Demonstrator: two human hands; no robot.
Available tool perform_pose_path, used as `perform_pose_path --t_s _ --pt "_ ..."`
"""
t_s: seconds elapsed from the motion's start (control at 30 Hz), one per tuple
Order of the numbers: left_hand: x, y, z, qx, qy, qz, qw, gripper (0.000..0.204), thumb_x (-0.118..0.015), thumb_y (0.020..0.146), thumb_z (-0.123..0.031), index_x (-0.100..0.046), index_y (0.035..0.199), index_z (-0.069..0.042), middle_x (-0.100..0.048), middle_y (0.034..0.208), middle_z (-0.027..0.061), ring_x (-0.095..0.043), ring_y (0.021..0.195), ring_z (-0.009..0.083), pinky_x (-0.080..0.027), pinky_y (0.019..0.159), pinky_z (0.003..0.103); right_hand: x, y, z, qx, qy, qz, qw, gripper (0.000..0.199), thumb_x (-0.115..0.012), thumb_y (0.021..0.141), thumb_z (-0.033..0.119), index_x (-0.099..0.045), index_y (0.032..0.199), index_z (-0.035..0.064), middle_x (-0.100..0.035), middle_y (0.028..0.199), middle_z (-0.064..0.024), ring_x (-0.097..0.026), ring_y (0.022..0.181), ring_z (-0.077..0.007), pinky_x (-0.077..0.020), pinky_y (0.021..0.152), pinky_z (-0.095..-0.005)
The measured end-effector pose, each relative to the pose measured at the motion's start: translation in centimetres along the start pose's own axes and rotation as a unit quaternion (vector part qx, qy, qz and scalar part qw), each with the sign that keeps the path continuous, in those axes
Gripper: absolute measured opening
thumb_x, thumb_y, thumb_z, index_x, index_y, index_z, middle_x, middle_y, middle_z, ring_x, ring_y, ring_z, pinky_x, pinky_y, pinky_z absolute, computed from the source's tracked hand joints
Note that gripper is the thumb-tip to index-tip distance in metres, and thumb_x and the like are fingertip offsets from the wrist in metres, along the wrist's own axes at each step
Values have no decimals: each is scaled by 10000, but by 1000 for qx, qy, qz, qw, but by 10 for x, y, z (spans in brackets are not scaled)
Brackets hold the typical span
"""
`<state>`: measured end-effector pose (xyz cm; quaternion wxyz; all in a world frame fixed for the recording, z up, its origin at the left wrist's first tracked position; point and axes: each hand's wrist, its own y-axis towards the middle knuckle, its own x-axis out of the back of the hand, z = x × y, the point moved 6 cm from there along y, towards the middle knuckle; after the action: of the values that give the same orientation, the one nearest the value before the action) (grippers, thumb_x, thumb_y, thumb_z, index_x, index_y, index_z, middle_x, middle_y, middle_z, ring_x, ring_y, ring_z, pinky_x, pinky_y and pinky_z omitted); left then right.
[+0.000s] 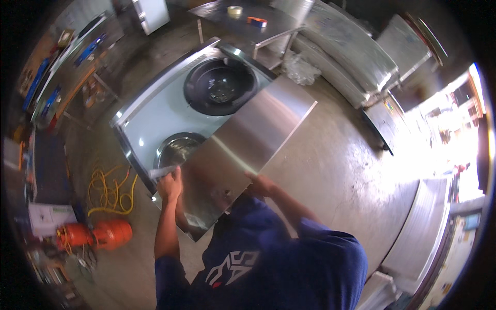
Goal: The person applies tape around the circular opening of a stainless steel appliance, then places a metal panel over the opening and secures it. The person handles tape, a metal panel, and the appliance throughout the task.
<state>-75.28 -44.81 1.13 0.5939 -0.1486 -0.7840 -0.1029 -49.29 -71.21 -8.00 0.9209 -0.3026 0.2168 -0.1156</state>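
Observation:
A long brushed-metal panel (248, 134) slants across the front of a wide stainless-steel unit (155, 111). My left hand (169, 187) is closed at the panel's left edge, thumb uppermost. A pale flat strip (163, 171) shows beside its fingers; I cannot tell whether the hand grips that too. On the opposite edge, close to my body, my right hand (261, 185) grips the panel, with its fingertips partly hidden. A large dark round bowl (219, 85) is set in the unit's top, and a smaller shiny bowl (178, 150) is partly covered by the panel.
Orange gas cylinders (111, 234) and a coiled yellow hose (111, 194) lie on the floor at left. A metal table (222, 18) with tape rolls stands behind the unit. Wrapped panels (343, 46) are stacked at far right, and white sheets (418, 232) lean at right.

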Motion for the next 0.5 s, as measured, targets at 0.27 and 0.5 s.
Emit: perform_pose_path --t_s 0.27,0.5 --pt "-28 13 15 -82 -25 0 996 521 -451 1008 -460 -644 1225 -28 -661 1196 222 -601 1102 409 -421 980 523 19 22 1 -100 -113 -190 970 1005 -581 778 822 -624 1083 -134 -669 914 -274 -701 682 -360 -581 547 -453" --pt "-23 9 8 -129 26 -43 990 551 -462 997 -504 -614 1243 -35 -651 1167 201 -571 1147 396 -384 1014 534 25 27 -8 -98 -56 -291 950 1044 -575 720 875 -659 971 -135 -683 871 -245 -711 661 -317 -576 485 -433"
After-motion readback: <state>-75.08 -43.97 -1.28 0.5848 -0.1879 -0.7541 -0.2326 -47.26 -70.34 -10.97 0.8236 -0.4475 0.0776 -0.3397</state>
